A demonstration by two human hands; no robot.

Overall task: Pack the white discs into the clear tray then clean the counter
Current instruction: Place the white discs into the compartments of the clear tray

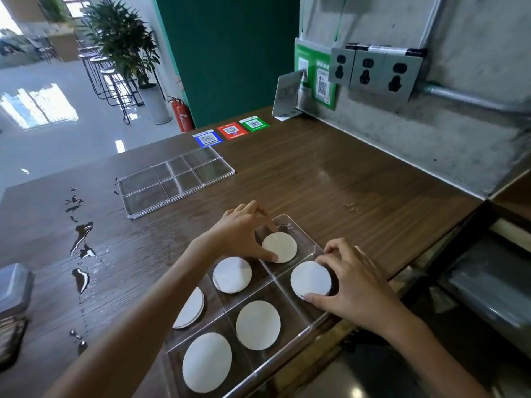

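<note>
- Near the front edge of the brown wooden table (301,173), a clear tray (290,225) with divided compartments lies at a slant, and white discs sit in six of its compartments
- Left hand (241,231) reaches in from the lower left, forearm stretched long across the tray; its fingers are curled round the far-compartment disc (280,247), thumb tip pressed on the near edge and the other fingertips arched over the far rim
- Right hand (349,282) comes in from the lower right, wrist bent inward; thumb and curled fingers pinch the right-hand disc (310,278) at its near and far edges. That disc looks like a small stack, though its edge is hard to read
- Four more discs lie flat: one centre-left (232,274), one partly hidden under the left forearm (192,310), and two nearest the camera (258,324) (207,361)
- Further back a clear lid (175,182) lies flat, well apart from the tray
- Puddles of spilled liquid (82,239) streak the left part of the table
</note>
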